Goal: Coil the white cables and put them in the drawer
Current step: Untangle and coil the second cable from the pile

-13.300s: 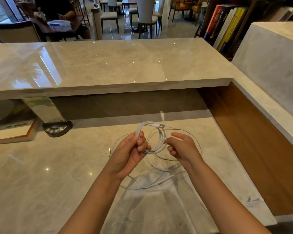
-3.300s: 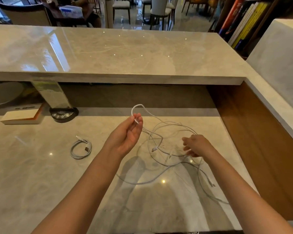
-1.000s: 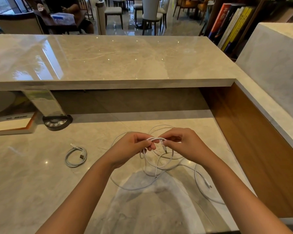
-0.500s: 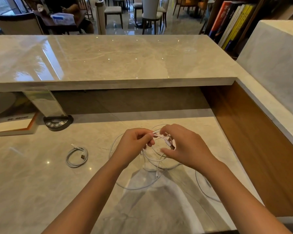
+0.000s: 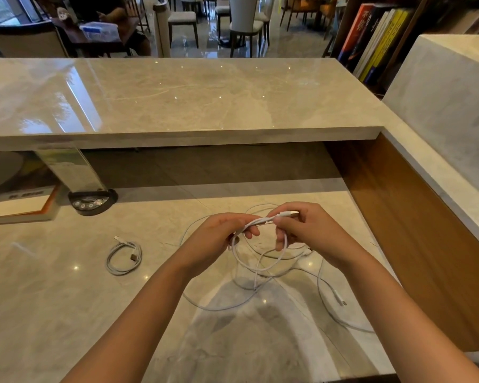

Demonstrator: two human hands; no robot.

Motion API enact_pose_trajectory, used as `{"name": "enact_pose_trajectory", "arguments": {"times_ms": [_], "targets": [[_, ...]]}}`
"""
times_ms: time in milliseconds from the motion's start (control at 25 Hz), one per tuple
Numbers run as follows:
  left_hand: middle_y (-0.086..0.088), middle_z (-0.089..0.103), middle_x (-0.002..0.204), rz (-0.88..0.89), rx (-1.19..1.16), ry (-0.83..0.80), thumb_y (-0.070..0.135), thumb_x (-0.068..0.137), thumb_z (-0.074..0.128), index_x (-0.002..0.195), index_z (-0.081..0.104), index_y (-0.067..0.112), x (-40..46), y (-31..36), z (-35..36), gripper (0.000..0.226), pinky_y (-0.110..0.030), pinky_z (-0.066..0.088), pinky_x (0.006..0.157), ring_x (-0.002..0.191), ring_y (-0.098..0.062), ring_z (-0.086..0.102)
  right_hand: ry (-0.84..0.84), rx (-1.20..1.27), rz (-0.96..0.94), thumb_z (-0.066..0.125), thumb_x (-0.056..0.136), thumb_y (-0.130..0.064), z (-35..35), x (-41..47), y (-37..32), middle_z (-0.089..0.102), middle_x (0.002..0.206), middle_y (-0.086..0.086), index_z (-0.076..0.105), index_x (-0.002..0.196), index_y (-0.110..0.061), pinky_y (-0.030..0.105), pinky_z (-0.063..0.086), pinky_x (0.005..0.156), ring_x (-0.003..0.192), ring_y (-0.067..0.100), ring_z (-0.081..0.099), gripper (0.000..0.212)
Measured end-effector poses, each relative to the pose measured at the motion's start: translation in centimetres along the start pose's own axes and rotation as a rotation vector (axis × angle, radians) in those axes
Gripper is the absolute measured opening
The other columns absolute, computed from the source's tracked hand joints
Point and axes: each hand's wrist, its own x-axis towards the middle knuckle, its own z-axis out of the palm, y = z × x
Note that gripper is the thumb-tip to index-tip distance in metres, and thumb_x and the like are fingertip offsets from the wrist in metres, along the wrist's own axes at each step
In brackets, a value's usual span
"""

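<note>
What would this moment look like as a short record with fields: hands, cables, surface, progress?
left hand: grips one side of a loop of thin white charging cable
right hand: pinches the same cable near its plug end
loose cables: more white cable sprawls uncoiled on the glossy beige marble counter
finished: one small coiled white cable lies apart, left of the hands
drawer: none in view
progress: one coil done, the second just begun

Coiled cable [image 5: 124, 257]; loose cable [image 5: 260, 261] tangled.
</note>
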Motion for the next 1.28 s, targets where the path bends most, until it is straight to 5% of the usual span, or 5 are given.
{"name": "enact_pose_trajectory", "arguments": {"times_ms": [400,560,680,880,1280], "targets": [[0.003,0.066,0.069,-0.188,-0.273,-0.183,0.011,0.096,0.043,0.085,0.071,0.009,0.3,1.0,0.3,0.03,-0.017,0.04,0.058,0.058,-0.005,0.049,0.239,0.055,-0.163,0.06,0.087,-0.009,-0.2,0.2,0.4,0.066,0.067,0.002,0.064,0.088,-0.016,0.017,0.048,0.053,0.053,0.007,0.055,0.008],[-0.004,0.071,0.075,-0.04,-0.556,-0.12,0.006,0.094,0.041,0.084,0.062,0.006,0.7,0.7,1.3,0.024,-0.027,0.053,0.083,0.082,-0.016,0.068,0.253,0.388,-0.058,0.047,0.094,-0.03,1.0,1.0,1.3,0.07,0.101,0.003,0.051,0.118,-0.026,0.027,0.052,0.087,0.091,0.011,0.068,0.025],[-0.002,0.066,0.065,0.037,-0.771,-0.009,0.007,0.095,0.038,0.086,0.059,0.006,0.9,0.5,0.8,0.023,-0.026,0.057,0.075,0.069,-0.013,0.067,-0.037,0.446,0.073,0.029,0.096,-0.044,3.6,0.1,3.5,0.071,0.109,0.004,0.055,0.12,-0.027,0.037,0.043,0.103,0.11,0.016,0.063,0.039],[0.002,0.058,0.059,0.062,-0.8,0.054,0.013,0.085,0.048,0.087,0.061,0.006,0.8,-0.2,-0.2,0.015,-0.018,0.051,0.054,0.052,-0.006,0.054,-0.352,0.013,0.01,0.051,0.094,-0.017,3.9,-1.8,4.9,0.063,0.07,-0.002,0.069,0.083,-0.013,0.011,0.044,0.074,0.071,0.004,0.062,0.021],[0.006,0.051,0.059,-0.04,-0.699,-0.325,0.029,0.072,0.074,0.074,0.062,0.014,-0.2,-2.2,-1.2,0.019,-0.015,0.041,0.049,0.044,-0.002,0.043,-0.163,-0.392,0.309,0.073,0.076,-0.039,-3.6,2.3,6.1,0.042,0.053,0.002,0.047,0.057,-0.012,0.031,0.04,0.06,0.053,0.016,0.041,0.041]]}}
